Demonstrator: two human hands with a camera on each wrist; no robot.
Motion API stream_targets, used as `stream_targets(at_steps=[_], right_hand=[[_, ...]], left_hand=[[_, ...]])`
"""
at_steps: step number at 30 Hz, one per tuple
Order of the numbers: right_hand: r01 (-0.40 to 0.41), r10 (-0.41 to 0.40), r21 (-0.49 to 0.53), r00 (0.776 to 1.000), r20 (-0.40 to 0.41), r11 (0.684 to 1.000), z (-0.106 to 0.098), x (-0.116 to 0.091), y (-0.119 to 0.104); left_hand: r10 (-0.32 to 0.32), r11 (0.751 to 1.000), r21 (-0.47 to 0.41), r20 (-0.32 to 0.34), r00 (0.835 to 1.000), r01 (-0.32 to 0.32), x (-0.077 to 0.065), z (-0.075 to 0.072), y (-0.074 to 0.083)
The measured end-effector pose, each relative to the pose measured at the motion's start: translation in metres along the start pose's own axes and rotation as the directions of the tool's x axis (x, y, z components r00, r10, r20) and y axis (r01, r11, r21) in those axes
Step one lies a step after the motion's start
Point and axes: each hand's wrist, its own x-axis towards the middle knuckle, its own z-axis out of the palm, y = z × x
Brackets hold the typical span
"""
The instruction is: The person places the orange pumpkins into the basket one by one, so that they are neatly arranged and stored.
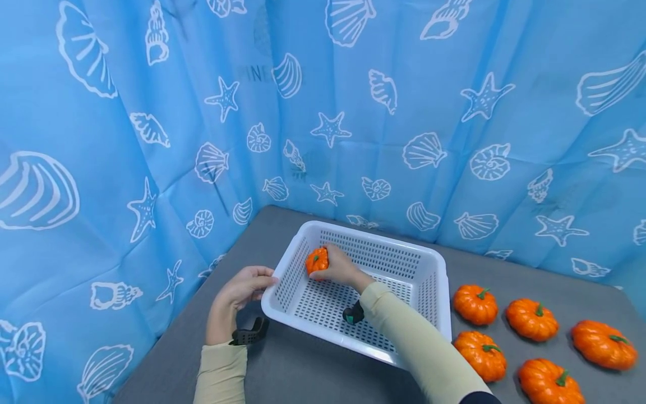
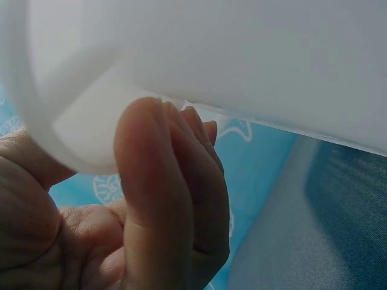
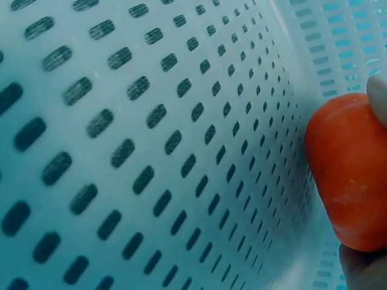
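A white plastic basket (image 1: 328, 336) with slotted walls and floor sits on the grey table. At its left corner my left hand (image 1: 244, 289) holds the rim, thumb and fingers on either side of it. In the left wrist view, curled fingers (image 2: 157, 193) press against the basket's pale outer side. Inside the basket, near the left wall, my right hand (image 1: 343, 267) grips a small orange pumpkin (image 1: 317, 261) with a green stem. The right wrist view shows the pumpkin (image 3: 351, 172) between thumb and fingers, close to the slotted floor; whether it touches there I cannot tell.
Several orange pumpkins (image 1: 475, 304) with green stems rest on the grey table (image 1: 303, 365) to the right of the basket. A blue curtain (image 1: 353, 112) with white shell and starfish prints hangs behind the table and along its left side.
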Motion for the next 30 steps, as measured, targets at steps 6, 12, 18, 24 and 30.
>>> stream_targets(at_steps=[6,12,18,24,30], right_hand=[[0.005,-0.005,-0.019,1.000,-0.011,1.000,0.001,-0.001,0.003],[-0.002,0.002,0.000,1.000,-0.014,1.000,0.001,0.000,0.006],[-0.016,0.016,0.042,1.000,0.010,0.999,0.001,-0.002,0.011],[-0.034,0.032,0.049,0.998,0.051,0.998,0.004,-0.002,0.016],[-0.011,0.012,-0.027,0.998,0.055,1.000,0.003,-0.002,0.018]], left_hand=[[-0.009,1.000,-0.002,-0.003,1.000,0.009,0.000,0.002,0.002],[-0.016,1.000,0.002,-0.003,1.000,0.016,0.001,0.002,0.004],[-0.018,1.000,0.003,0.003,1.000,0.018,0.002,0.002,0.003],[-0.006,1.000,-0.014,0.022,1.000,0.007,-0.001,0.000,0.001],[0.001,1.000,-0.013,0.024,1.000,-0.001,-0.001,0.000,0.001]])
